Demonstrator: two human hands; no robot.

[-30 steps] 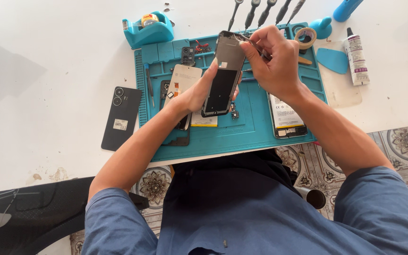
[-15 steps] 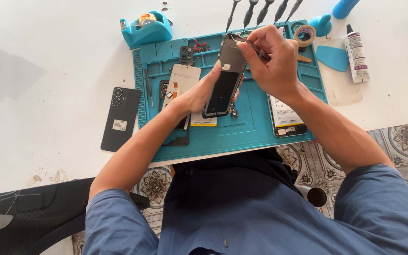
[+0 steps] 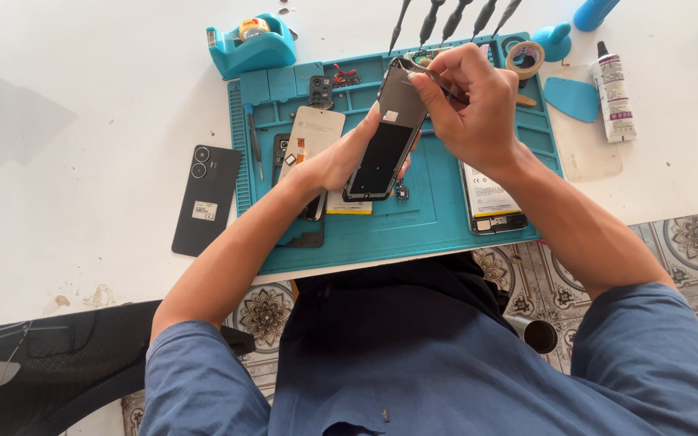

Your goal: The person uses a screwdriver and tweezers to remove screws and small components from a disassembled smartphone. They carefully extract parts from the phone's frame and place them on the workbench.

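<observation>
head view, looking down over a teal repair mat (image 3: 446, 218) laid on a white counter (image 3: 82, 105). the left hand (image 3: 341, 157) is closed around the lower half of an opened phone frame (image 3: 385, 133), gripping it by its long edges and holding it tilted above the middle of the mat, its inner side facing up. the right hand (image 3: 466, 105) is pinched shut on a pair of slim tweezers (image 3: 434, 78), whose tips meet the upper end of the frame. on the mat, just left of the left hand, lies a pale back cover (image 3: 313, 133); a battery with a white label (image 3: 488, 198) lies under the right wrist. a row of screwdrivers (image 3: 454, 18) stands along the mat's far edge, beside a roll of tape (image 3: 525, 58). off the mat, a black phone (image 3: 206, 198) rests camera side up to the left, a teal tape dispenser (image 3: 252, 44) sits at the far left corner, and a blue pry pick (image 3: 571, 97) and a glue tube (image 3: 611, 93) lie to the right, well apart from both hands.
</observation>
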